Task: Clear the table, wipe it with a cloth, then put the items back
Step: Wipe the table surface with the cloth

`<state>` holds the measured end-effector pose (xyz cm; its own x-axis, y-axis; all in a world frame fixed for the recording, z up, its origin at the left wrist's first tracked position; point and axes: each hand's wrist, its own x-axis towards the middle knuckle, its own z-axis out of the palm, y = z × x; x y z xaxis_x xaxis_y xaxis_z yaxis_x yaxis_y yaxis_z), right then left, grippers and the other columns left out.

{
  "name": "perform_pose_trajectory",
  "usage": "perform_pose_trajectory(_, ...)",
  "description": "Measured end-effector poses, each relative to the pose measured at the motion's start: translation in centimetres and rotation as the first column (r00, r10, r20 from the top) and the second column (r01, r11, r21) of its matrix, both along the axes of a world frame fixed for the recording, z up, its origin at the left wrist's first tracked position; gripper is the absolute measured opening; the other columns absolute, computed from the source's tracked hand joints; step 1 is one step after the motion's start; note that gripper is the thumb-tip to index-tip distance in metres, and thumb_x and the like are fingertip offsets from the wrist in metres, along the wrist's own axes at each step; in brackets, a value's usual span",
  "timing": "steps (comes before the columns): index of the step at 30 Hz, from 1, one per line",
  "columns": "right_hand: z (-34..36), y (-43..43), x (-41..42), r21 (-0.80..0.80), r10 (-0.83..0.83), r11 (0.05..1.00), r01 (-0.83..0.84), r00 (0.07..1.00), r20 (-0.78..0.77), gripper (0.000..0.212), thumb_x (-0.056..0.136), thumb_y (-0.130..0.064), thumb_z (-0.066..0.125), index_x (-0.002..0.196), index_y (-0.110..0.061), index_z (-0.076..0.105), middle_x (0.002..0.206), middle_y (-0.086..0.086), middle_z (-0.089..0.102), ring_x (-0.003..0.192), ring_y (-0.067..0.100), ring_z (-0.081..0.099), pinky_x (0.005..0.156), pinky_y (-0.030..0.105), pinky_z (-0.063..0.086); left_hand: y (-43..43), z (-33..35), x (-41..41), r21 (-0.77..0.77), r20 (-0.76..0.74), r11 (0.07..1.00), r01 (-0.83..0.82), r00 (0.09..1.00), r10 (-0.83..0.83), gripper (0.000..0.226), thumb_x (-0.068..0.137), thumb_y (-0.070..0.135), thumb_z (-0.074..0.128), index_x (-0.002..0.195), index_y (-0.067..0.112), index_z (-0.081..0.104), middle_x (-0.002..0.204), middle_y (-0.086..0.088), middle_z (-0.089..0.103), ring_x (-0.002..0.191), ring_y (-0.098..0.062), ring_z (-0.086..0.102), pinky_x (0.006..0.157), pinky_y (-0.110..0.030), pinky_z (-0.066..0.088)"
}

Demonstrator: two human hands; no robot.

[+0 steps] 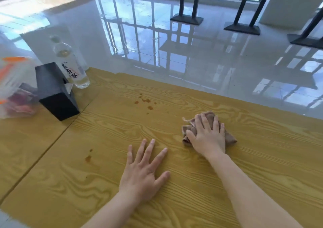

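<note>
Brown cloth [191,129], bunched up, is lying right of centre on the yellow wood-grain surface [262,158], its long axis running far-left to near-right and a frayed corner pointing toward the brown spots [146,102]. The right hand [208,137] is pressing on it with flat, spread fingers. The left hand [143,172] is resting nearby, palm down, splayed, holding nothing

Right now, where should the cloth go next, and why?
Probably slide the cloth left and away, onto the brown spots: they look unwiped, and the right hand presses the cloth nearer and to their right.
</note>
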<state>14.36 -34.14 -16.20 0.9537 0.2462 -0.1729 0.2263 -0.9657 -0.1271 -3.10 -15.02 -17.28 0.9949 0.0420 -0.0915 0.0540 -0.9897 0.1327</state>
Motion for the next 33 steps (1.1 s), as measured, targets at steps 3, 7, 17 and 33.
perform_pose_trajectory(3,-1.2,1.3,-5.2,0.010,0.373,0.927,-0.375,0.925,0.079,0.074,0.091,-0.072,0.015,0.157,-0.040,0.005,0.165,-0.016,-0.004,0.151,0.024,-0.018,0.121,0.050,-0.009,-0.2,0.1,0.1,-0.012,0.039,1.000,-0.016,0.999,0.016,0.072,0.089,0.082,0.011,0.153,0.050,0.009,0.167,0.003,0.000,0.152,-0.020,-0.013,0.119,-0.060,-0.004)
perform_pose_trajectory(7,-1.4,-0.2,-1.0,-0.010,0.384,0.923,-0.384,0.921,0.066,0.072,0.089,-0.073,0.012,0.155,-0.046,0.000,0.164,-0.021,-0.007,0.150,0.016,-0.021,0.121,0.044,-0.012,0.2,-0.4,-0.1,-0.027,0.071,0.999,-0.017,0.997,0.019,0.074,0.087,0.084,0.013,0.153,0.052,0.005,0.167,0.004,-0.001,0.152,-0.019,-0.016,0.119,-0.059,-0.006)
perform_pose_trajectory(17,-0.6,10.0,3.5,0.047,0.387,0.920,-0.389,0.921,0.040,0.068,0.090,-0.064,0.011,0.156,-0.045,0.006,0.164,-0.021,-0.003,0.152,0.020,-0.015,0.120,0.044,-0.013,0.9,-1.1,-0.6,-0.232,0.257,0.972,-0.032,0.962,0.094,0.055,0.087,0.062,0.048,0.134,0.034,0.054,0.154,0.008,0.039,0.151,-0.010,0.014,0.122,-0.052,0.013)
perform_pose_trajectory(33,-0.4,13.0,-18.5,0.084,0.595,0.796,-0.600,0.800,0.077,0.080,0.088,-0.067,0.042,0.154,-0.023,0.033,0.163,-0.002,0.023,0.151,0.037,0.011,0.117,0.055,0.013,20.7,0.0,-12.3,-0.097,0.065,0.897,-0.431,0.897,0.438,0.084,0.089,0.072,0.013,0.158,0.026,0.009,0.166,0.010,-0.002,0.150,-0.003,-0.012,0.123,-0.031,0.000)
